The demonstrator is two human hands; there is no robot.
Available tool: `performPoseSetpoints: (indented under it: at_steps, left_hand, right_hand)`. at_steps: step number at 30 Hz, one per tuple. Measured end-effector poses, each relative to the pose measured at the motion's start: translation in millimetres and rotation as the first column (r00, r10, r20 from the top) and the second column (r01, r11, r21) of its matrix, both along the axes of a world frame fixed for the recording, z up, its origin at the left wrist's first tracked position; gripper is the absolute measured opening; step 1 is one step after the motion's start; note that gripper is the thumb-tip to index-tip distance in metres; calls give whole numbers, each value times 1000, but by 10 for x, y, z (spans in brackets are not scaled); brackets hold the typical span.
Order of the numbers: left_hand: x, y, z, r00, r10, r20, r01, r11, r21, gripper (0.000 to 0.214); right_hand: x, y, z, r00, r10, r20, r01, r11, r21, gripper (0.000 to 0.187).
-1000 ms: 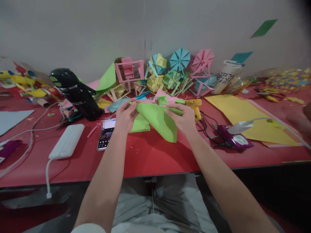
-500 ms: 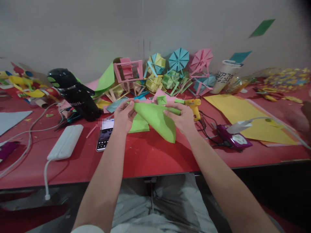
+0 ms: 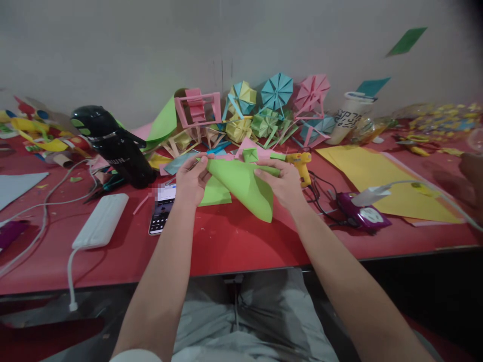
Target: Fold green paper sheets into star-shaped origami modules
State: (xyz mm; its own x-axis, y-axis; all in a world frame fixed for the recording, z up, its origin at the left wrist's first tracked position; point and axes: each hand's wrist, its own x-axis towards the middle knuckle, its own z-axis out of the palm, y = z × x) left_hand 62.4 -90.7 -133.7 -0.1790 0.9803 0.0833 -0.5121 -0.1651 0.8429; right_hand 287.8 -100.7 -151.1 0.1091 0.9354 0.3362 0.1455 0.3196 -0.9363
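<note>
A sheet of green paper (image 3: 245, 188) is bent over on itself between my hands, above the red table. My left hand (image 3: 193, 176) pinches its left corner between thumb and fingers. On the other side my right hand (image 3: 279, 180) grips the upper right edge, the thumb on top and the fingers behind. The sheet's lower end hangs in a loose curve towards me. Beneath it lies another piece of green paper (image 3: 216, 195), partly covered. A small folded green square (image 3: 250, 155) sits just behind the held sheet.
Left of my arm are a phone (image 3: 162, 211), a white power bank (image 3: 101, 221) and a black bottle (image 3: 116, 151). Folded paper models (image 3: 277, 93) line the wall. At right are a yellow glue gun (image 3: 301, 165), a purple power strip (image 3: 360, 213), yellow paper (image 3: 392, 186) and another person's hand (image 3: 472, 168).
My hands and the green sheet stay almost still. At the far right edge, the other person's hand has come further into view.
</note>
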Motion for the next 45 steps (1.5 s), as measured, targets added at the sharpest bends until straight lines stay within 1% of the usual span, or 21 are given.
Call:
performPoseSetpoints:
  at_steps: [5,11,17,27,34,38,43,45]
  left_hand:
    - [6,-9,8,1000,10,-11,-10,1000,-14,14]
    - [-5,4,-10,1000,-2,-10,2,1000,14,17]
    - [-19,31,-20,1000,-10,-17,10,1000,27,20]
    - [-21,36,-22,1000,-25,-11,25,999,34,21]
    - [-20,34,-20,999,-8,-37,8,1000,23,21]
    - [-17,40,-28,1000,-13,-26,13,1000,22,20]
    - [9,50,-28,999,13,-43,-13,1000,-11,20]
    - [24,51,-23,999,22,-45,-23,1000,-19,20]
  right_hand:
    - [-4,-5,8,1000,-7,5,7,1000,24,28]
    - [5,-6,0,1000,-12,19,11,1000,19,29]
    - [10,-10,18,997,-28,66,23,997,79,28]
    - [16,-3,19,993,-50,107,37,992,124,24]
    - [10,-32,49,990,-63,124,48,992,118,26]
    - [27,-11,8,991,-55,124,42,994,99,27]
    - [58,37,-60,994,-50,100,39,993,111,25]
    - [69,48,-65,994,-58,92,49,994,96,25]
